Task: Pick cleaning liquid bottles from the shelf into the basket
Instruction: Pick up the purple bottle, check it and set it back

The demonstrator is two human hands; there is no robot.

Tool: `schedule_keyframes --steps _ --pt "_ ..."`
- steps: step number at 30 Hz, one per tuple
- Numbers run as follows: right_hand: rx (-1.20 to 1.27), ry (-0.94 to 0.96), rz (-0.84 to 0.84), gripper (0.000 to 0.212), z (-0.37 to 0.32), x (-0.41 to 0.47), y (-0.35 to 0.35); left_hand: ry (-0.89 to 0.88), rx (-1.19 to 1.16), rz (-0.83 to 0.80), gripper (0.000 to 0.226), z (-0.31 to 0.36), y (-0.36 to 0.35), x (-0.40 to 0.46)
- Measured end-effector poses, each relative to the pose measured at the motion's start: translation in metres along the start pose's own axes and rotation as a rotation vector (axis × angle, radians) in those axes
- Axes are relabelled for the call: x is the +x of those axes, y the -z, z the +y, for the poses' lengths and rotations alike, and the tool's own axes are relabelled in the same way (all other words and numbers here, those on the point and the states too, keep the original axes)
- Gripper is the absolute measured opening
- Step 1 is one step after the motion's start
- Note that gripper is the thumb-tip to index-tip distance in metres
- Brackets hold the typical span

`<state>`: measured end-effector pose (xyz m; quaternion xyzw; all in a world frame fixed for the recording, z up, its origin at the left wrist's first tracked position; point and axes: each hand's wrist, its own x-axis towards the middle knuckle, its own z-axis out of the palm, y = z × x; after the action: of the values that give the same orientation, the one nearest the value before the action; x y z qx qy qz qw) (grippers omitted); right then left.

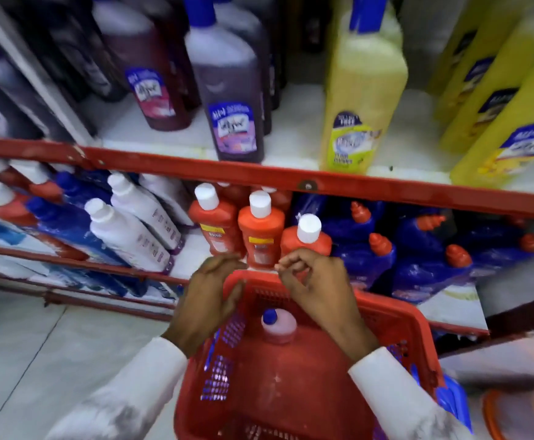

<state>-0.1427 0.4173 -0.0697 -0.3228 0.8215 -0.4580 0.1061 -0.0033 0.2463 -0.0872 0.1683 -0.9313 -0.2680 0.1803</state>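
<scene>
Hands both empty above red basket (396, 309): left hand (210, 293) fingers spread, right hand (315, 285) loosely curled. Orange bottles (261, 230) stand on shelf (291, 176) just beyond fingertips, likely next pick. Pink bottle (278, 325) lies in basket below hands.

Left grip (210, 292) open; right grip (315, 285) curled, empty
</scene>
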Motion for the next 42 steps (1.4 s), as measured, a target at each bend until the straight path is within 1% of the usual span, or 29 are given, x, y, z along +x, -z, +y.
schedule_keyframes --steps 3,5,7,9,11,14,16,17,20,22,25,28,30,31,33,36,37,39,42 --pt "0.018 0.131 0.178 0.013 -0.059 0.027 0.011 -0.144 0.121 0.244 0.033 0.012 0.052 0.034" --pt "0.044 0.181 0.299 0.014 -0.088 0.047 0.011 -0.169 0.209 0.322 0.040 0.012 0.071 0.058" --pt "0.054 0.232 0.455 0.019 -0.116 0.067 0.006 -0.169 0.260 0.378 0.047 0.006 0.085 0.079" --pt "0.067 0.248 0.593 0.034 -0.139 0.086 -0.004 -0.160 0.255 0.420 0.054 -0.004 0.094 0.096" --pt "0.044 0.226 0.682 0.058 -0.154 0.107 -0.018 -0.138 0.243 0.430 0.057 -0.016 0.096 0.110" --pt "0.009 0.102 0.720 0.090 -0.175 0.140 -0.036 -0.124 0.242 0.362 0.054 -0.032 0.095 0.128" --pt "0.030 0.002 0.694 0.102 -0.184 0.156 -0.046 -0.124 0.244 0.315 0.048 -0.041 0.090 0.135" --pt "0.051 -0.027 0.679 0.103 -0.187 0.162 -0.050 -0.126 0.243 0.308 0.044 -0.045 0.089 0.136" --pt "0.155 -0.027 0.700 0.097 -0.190 0.175 -0.054 -0.149 0.254 0.309 0.037 -0.052 0.083 0.138" --pt "0.228 -0.023 0.704 0.091 -0.191 0.180 -0.049 -0.169 0.218 0.318 0.034 -0.055 0.082 0.138" --pt "0.286 -0.035 0.717 0.088 -0.192 0.179 -0.034 -0.186 0.193 0.308 0.033 -0.057 0.083 0.137" --pt "0.384 0.006 0.725 0.083 -0.193 0.173 -0.016 -0.193 0.173 0.322 0.030 -0.056 0.083 0.137" --pt "0.593 0.089 0.607 0.080 -0.195 0.170 0.001 -0.188 0.153 0.344 0.027 -0.056 0.083 0.137" --pt "0.732 0.154 0.498 0.073 -0.194 0.168 0.011 -0.187 0.147 0.354 0.026 -0.055 0.083 0.138" --pt "1.021 0.255 0.180 0.061 -0.191 0.161 0.029 -0.187 0.139 0.367 0.023 -0.054 0.081 0.140" --pt "1.305 0.351 -0.380 0.074 -0.198 0.149 0.043 -0.181 0.132 0.376 0.024 -0.055 0.078 0.141" --pt "1.360 0.392 -0.518 0.075 -0.201 0.146 0.044 -0.176 0.130 0.375 0.024 -0.056 0.078 0.141" --pt "1.431 0.400 -0.686 0.075 -0.208 0.140 0.044 -0.169 0.120 0.373 0.026 -0.056 0.078 0.142" --pt "1.528 0.371 -0.831 0.076 -0.214 0.134 0.046 -0.176 0.101 0.372 0.028 -0.055 0.078 0.141"
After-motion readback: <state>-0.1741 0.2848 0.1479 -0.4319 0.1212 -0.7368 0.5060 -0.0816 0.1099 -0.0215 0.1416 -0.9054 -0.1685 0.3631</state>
